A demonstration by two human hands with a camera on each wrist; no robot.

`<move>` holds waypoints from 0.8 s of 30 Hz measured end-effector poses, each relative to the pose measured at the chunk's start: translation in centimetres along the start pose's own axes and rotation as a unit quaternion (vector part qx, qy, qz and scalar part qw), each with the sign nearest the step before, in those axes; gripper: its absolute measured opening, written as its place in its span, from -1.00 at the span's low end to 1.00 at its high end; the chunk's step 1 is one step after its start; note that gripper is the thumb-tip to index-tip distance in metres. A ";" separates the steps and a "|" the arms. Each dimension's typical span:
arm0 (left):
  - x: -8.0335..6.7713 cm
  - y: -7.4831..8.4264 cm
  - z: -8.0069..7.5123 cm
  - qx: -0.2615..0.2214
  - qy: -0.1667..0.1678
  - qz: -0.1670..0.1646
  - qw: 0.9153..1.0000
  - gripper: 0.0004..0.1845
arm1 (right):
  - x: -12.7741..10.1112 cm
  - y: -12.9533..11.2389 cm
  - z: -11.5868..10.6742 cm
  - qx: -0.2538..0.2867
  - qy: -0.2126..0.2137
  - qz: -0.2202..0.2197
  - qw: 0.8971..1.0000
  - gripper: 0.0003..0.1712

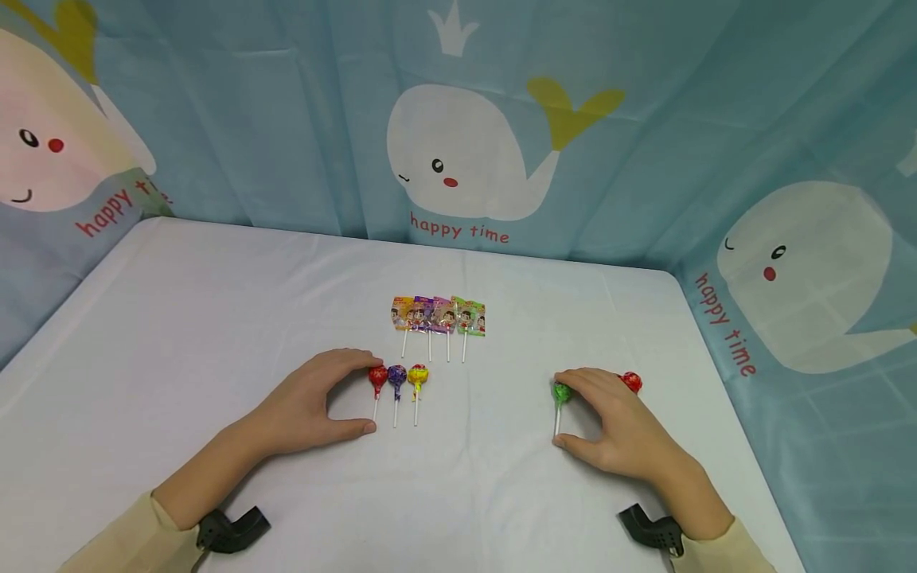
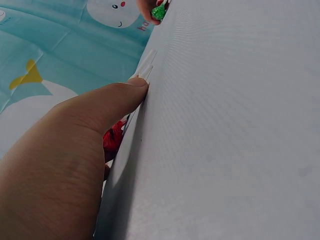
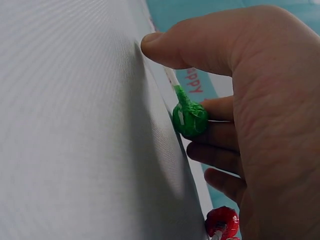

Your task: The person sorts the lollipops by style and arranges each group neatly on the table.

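The desk (image 1: 215, 318) wears a matt white cloth with a fine weave. The green lollipop (image 3: 190, 118) and the red lollipop (image 3: 221, 221) are wrapped in glossy, crinkled foil on smooth white sticks. The flat lollipops (image 1: 438, 314) sit in shiny printed plastic wrappers. The whale backdrop (image 1: 645, 119) is soft, creased cloth.

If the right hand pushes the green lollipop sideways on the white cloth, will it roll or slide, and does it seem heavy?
The green lollipop has a round wrapped head and a thin white stick, so it would probably swing around its head rather than roll straight. It looks light for its size. The crinkled wrapper may catch a little on the tablecloth. The right hand already touches it.
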State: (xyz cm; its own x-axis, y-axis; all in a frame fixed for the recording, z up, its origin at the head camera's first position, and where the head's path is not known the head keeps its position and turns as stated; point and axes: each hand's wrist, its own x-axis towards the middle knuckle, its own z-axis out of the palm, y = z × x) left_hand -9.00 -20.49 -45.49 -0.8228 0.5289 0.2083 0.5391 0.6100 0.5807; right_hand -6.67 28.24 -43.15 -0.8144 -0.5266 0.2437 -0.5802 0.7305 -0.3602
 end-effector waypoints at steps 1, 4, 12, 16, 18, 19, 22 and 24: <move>0.0 0.0 0.0 0.000 0.000 0.001 1.000 -0.07 | 0.0 0.0 0.0 -0.001 0.000 0.000 1.000 -0.11; 0.0 0.0 0.0 0.000 0.002 0.002 1.000 -0.08 | 0.0 -0.1 0.0 -0.001 0.001 0.000 1.000 -0.11; 0.0 0.1 0.0 -0.002 0.001 -0.002 1.000 -0.07 | 0.0 0.2 0.1 0.005 0.007 -0.004 1.000 -0.11; 0.0 0.2 -0.1 -0.002 0.000 -0.002 1.000 -0.08 | 0.1 0.3 0.1 0.010 0.013 -0.011 1.000 -0.10; 0.0 0.2 -0.1 -0.003 -0.001 -0.002 1.000 -0.08 | 0.1 0.3 0.1 0.012 0.017 -0.015 1.000 -0.10; 0.0 0.2 -0.1 -0.004 -0.002 -0.003 1.000 -0.08 | 0.2 0.3 0.1 0.014 0.017 -0.017 1.000 -0.10; 0.0 0.2 -0.1 -0.002 -0.002 -0.004 1.000 -0.08 | 0.4 0.3 0.0 0.020 0.014 -0.017 1.000 -0.08; 0.0 0.1 0.0 -0.002 -0.002 -0.004 1.000 -0.08 | 0.5 0.3 0.0 0.024 0.011 -0.016 1.000 -0.06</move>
State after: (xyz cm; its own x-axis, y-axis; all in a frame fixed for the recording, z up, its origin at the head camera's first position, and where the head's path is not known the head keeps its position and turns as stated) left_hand -8.95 -20.42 -45.41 -0.8263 0.5263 0.2006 0.5317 0.6114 0.5861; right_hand -7.22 28.19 -43.11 -0.7958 -0.5392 0.2755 -0.6051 0.6915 -0.3945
